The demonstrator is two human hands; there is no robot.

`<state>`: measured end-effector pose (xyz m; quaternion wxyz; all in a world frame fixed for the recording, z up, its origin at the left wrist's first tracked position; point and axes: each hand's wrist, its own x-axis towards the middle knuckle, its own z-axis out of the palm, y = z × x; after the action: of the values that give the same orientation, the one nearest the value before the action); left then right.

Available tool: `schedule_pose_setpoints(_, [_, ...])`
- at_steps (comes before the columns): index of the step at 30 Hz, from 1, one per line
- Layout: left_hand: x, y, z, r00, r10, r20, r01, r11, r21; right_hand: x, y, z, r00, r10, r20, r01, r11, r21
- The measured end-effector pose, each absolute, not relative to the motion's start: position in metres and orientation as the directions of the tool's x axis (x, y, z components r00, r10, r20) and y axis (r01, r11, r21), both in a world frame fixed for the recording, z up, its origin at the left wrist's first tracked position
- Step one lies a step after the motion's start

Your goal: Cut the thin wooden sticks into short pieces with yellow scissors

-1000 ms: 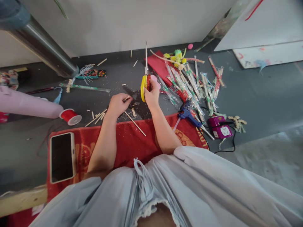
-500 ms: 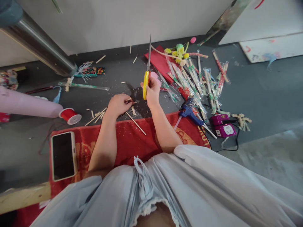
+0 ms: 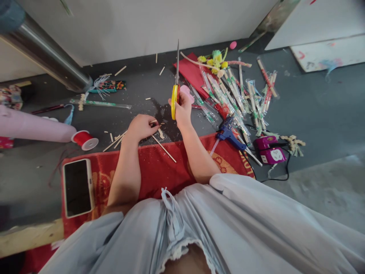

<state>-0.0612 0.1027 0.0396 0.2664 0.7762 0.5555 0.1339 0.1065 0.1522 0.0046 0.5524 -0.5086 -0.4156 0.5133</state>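
Two hands: your left hand (image 3: pixel 142 127) seems to pinch a pale piece (image 3: pixel 153 122) between its fingers; your right hand (image 3: pixel 184 109) has its fingers wrapped round the scissors (image 3: pixel 173 102).
Scissors: right of your left fingers, blades pointing away from you.
Loose stick (image 3: pixel 164 148): nearer your left hand, slanting toward you and rightward onto the red towel (image 3: pixel 159 175).

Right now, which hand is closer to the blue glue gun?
Right. The right hand is left of the blue glue gun and farther forward; the left hand is much farther left.
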Motion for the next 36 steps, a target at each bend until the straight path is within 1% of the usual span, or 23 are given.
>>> schedule_pose_setpoints(4, [-0.058, 0.102, 0.044, 0.355, 0.928, -0.109, 0.804, -0.244, 0.542, 0.106, 0.158, -0.006, 0.157, 0.988, 0.013, -0.118, 0.032, -0.992])
schedule_pose_setpoints(9, [-0.05, 0.101, 0.049, 0.349, 0.921, -0.172, 0.87, -0.25, 0.425, 0.106, 0.165, -0.018, 0.156, 0.987, 0.051, -0.133, 0.072, -0.989])
schedule_pose_setpoints(13, [-0.049, 0.101, 0.049, 0.358, 0.919, -0.163, 0.877, -0.271, 0.398, 0.106, 0.165, -0.018, 0.154, 0.986, 0.059, -0.112, 0.077, -0.991])
schedule_pose_setpoints(19, [-0.054, 0.1, 0.049, 0.368, 0.917, -0.157, 0.868, -0.277, 0.412, 0.105, 0.163, -0.015, 0.15, 0.987, 0.064, -0.088, 0.078, -0.993])
schedule_pose_setpoints(23, [-0.052, 0.1, 0.048, 0.342, 0.935, -0.094, 0.872, -0.279, 0.401, 0.104, 0.163, -0.014, 0.16, 0.985, 0.069, -0.083, 0.084, -0.993])
schedule_pose_setpoints(25, [-0.049, 0.101, 0.046, 0.338, 0.937, -0.088, 0.881, -0.283, 0.379, 0.104, 0.162, -0.013, 0.164, 0.984, 0.065, -0.087, 0.08, -0.993])
schedule_pose_setpoints(30, [-0.044, 0.1, 0.045, 0.357, 0.925, -0.134, 0.904, -0.306, 0.298, 0.106, 0.155, -0.006, 0.147, 0.986, 0.076, -0.084, 0.089, -0.992])
schedule_pose_setpoints(36, [-0.043, 0.099, 0.047, 0.346, 0.923, -0.17, 0.924, -0.304, 0.23, 0.105, 0.153, -0.001, 0.153, 0.985, 0.08, -0.144, 0.102, -0.984])
